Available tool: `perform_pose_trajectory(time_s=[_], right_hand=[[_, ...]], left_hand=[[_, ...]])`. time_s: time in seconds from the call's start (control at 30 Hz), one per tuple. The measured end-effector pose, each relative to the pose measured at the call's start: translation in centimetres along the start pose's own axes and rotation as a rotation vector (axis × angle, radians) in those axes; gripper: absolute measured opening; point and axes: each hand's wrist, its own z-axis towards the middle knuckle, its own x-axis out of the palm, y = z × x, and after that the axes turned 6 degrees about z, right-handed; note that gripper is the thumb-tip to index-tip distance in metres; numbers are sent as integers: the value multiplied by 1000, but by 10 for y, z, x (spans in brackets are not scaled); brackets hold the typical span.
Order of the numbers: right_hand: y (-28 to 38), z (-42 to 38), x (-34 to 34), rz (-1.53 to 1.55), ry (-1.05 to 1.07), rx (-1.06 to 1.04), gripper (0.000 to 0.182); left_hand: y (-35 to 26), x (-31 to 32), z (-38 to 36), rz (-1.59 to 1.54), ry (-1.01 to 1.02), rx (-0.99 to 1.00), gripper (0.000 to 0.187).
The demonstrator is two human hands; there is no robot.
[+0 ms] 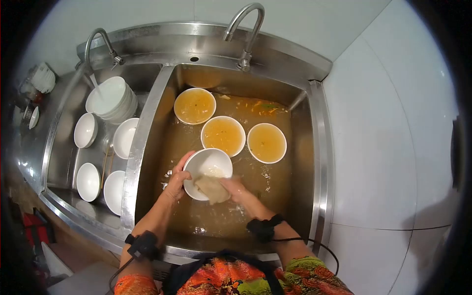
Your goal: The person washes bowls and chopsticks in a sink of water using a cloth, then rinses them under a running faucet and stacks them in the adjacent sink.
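Observation:
My left hand point(177, 178) grips the left rim of a white bowl point(199, 162), tilted over the murky water in the right sink basin. With my right hand point(233, 190) I press a beige dishcloth point(212, 190) against the bowl's inside and lower rim; the fingers are partly hidden by the cloth. Just beyond the held bowl, three white bowls full of orange-brown liquid sit in the water: one at the back left point(195, 105), one in the middle point(223, 136) and one to the right point(266, 143).
The left basin holds a stack of white bowls point(114, 101), several single bowls point(88, 182) and chopsticks point(105, 162). Water runs from the left faucet point(101, 34). A second faucet point(246, 49) rises behind the right basin. Food scraps point(255, 104) float at the back. A metal divider point(146, 132) separates the basins.

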Motion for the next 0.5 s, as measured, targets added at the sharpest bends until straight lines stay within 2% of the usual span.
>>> perform_pose_trajectory(time_s=[0.03, 0.1, 0.13, 0.17, 0.2, 0.23, 0.27, 0.3, 0.37, 0.4, 0.47, 0.5], right_hand=[[18, -6, 1, 7, 8, -1, 31], [88, -32, 16, -794, -36, -109, 25], [110, -39, 26, -976, 25, -302, 24], [126, -46, 34, -1156, 84, -499, 22], [137, -59, 51, -1155, 78, -487, 22], [147, -68, 75, -1452, 147, -590, 22], [154, -72, 87, -1750, 220, -698, 23], [156, -71, 86, -1753, 215, -704, 23], [155, -62, 84, -1491, 23, -749, 23], [145, -54, 72, -1494, 22, -749, 23], [109, -22, 39, -1108, -117, -540, 26], [76, -4, 26, -864, -128, -354, 32]], left_hand=[[-6, -6, -2, 10, -3, 1, 73], [-15, -13, -5, 44, 75, -140, 73], [-25, -9, -3, 168, 97, -211, 68], [-30, -7, 4, 163, 102, -224, 68], [-33, -4, 13, 394, 242, -202, 65], [-36, 0, 18, 629, 384, -168, 62], [-33, 11, 15, 589, 305, -163, 59], [-28, 10, 12, 592, 306, -156, 59], [-17, 0, 13, 530, 76, -101, 60], [-12, -4, 10, 384, 78, -99, 61], [-3, -6, 3, 245, 0, -88, 60], [1, -8, 0, 118, -67, -81, 60]])
